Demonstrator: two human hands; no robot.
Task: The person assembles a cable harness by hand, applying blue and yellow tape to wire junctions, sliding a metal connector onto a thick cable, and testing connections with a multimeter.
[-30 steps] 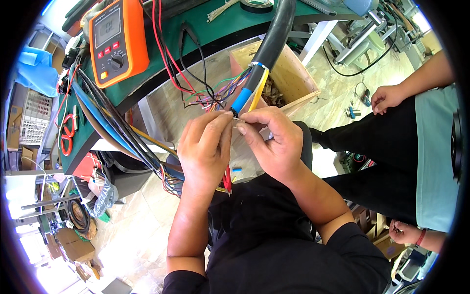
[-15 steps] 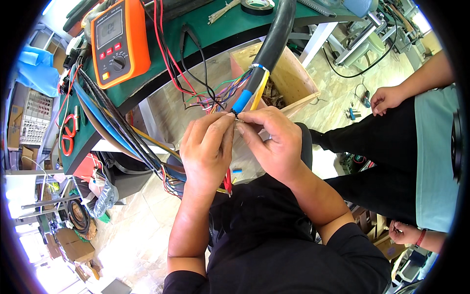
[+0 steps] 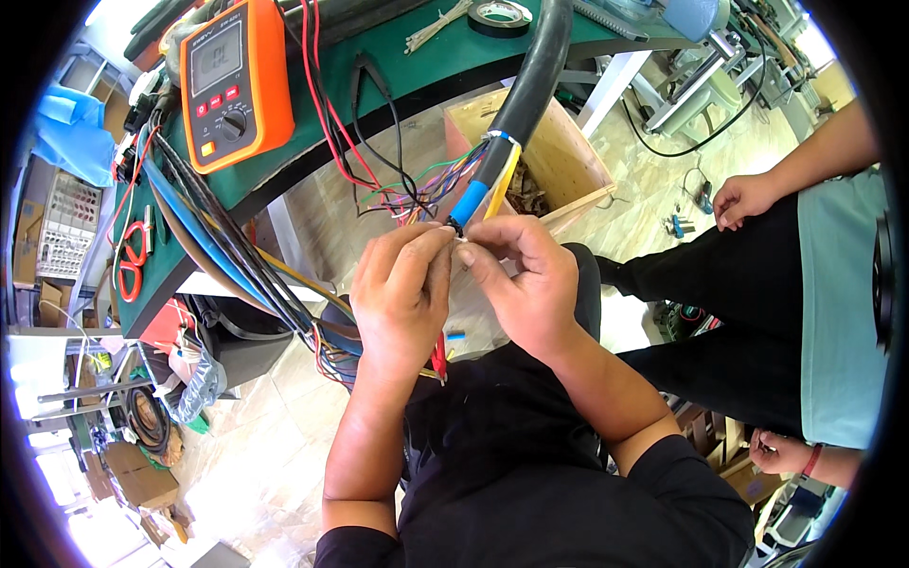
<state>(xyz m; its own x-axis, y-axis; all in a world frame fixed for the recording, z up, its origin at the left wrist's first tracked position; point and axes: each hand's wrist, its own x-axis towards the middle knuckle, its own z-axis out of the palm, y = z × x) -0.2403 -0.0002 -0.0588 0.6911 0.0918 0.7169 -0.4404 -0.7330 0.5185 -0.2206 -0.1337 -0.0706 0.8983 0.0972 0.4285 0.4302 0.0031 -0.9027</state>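
A thick black cable (image 3: 532, 90) comes down from the green bench, and a blue-sleeved wire (image 3: 470, 197) with a dark end sticks out of it. My left hand (image 3: 402, 293) is closed, its thumb and fingertips pinched at that end. From the other side my right hand (image 3: 532, 279) reaches in, index finger and thumb bent around a tiny whitish bit that I cannot make out. A yellow wire (image 3: 504, 180) runs beside the blue one. Thin multicoloured wires (image 3: 426, 194) fan out to the left, with red test leads (image 3: 327, 114) and a black clip (image 3: 365, 71) near them.
An orange meter (image 3: 237, 85) stands on the green bench (image 3: 417, 62), with red-handled scissors (image 3: 133, 265) and black tape (image 3: 499, 17). A wooden box (image 3: 578, 161) sits below. Another person's hand (image 3: 745, 199) is at right. A cable bundle (image 3: 213, 227) hangs at left.
My right index finger and thumb have parted slightly and shifted a little down, showing more of the wire's dark end. My left hand stays nearly in place.
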